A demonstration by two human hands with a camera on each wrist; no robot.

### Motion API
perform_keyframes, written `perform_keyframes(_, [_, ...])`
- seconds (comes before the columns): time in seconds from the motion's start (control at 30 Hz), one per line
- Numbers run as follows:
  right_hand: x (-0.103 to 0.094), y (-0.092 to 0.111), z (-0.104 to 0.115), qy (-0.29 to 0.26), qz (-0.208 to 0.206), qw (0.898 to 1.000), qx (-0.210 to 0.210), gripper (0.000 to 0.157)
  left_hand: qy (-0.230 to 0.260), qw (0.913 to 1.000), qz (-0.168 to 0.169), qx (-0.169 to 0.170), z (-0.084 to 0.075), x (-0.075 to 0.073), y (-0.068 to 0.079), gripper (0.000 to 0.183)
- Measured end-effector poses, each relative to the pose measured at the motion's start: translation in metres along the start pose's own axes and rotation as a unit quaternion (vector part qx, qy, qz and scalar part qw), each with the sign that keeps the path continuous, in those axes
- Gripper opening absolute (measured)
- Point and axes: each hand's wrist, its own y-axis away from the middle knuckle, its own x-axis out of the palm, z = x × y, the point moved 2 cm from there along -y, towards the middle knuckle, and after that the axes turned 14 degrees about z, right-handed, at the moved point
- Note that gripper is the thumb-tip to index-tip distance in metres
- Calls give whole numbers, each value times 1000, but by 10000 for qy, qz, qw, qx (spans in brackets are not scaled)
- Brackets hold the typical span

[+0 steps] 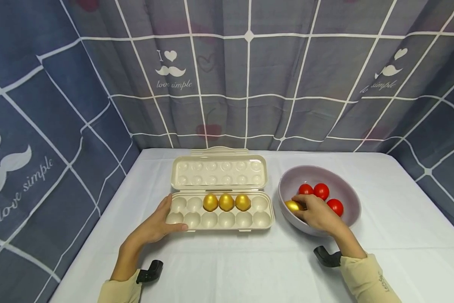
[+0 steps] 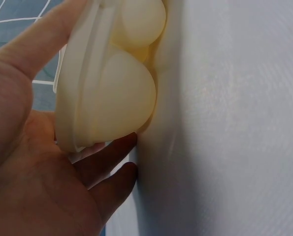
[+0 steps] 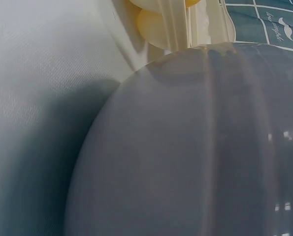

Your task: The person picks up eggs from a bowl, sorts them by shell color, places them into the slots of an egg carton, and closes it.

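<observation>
A cream plastic egg box (image 1: pixel 226 229) lies with its lid (image 1: pixel 219 170) folded back, away from me. Three golden eggs (image 1: pixel 226 202) sit side by side in its back row. My left hand (image 1: pixel 156 226) grips the box's left end, thumb along the front edge; the left wrist view has its fingers (image 2: pixel 109 189) under the rim beside the rounded cups (image 2: pixel 124 93). Inside the mauve bowl (image 1: pixel 352 200), my right hand (image 1: pixel 318 212) holds another golden egg (image 1: pixel 293 205) near the left wall. The right wrist view has only the bowl's outside (image 3: pixel 151 147), hiding that hand.
Several red balls, one of them a front-right red ball (image 1: pixel 335 206), lie in the bowl beside the right hand. The bowl stands just right of the egg box on a white-covered table (image 1: pixel 227 269). Dark checked curtains (image 1: pixel 227 84) enclose the back and sides.
</observation>
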Motion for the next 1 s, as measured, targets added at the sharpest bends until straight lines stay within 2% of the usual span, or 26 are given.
perform_keyframes(0.13, [-1, 0, 0, 41, -44, 10000, -57, 28, -47, 9999, 3, -97, 0, 0, 0, 118])
perform_keyframes(0.33, [-2, 4, 0, 55, -259, 9996, 128, 37, 8, 9999, -14, 106, -1, 1, 0, 117])
perform_keyframes(0.43, [-3, 5, 0, -33, -510, 9986, 137, 39, -2, 9999, -23, 153, 0, 1, -1, 116])
perform_keyframes(0.77, [-5, 14, 2, -190, -1381, 9901, 129, 44, -82, 9999, 25, -121, -1, -1, 0, 118])
perform_keyframes(1.0, [-2, 16, 2, -780, -1959, 9771, -286, 40, -44, 9999, 50, -111, -2, -1, 0, 119])
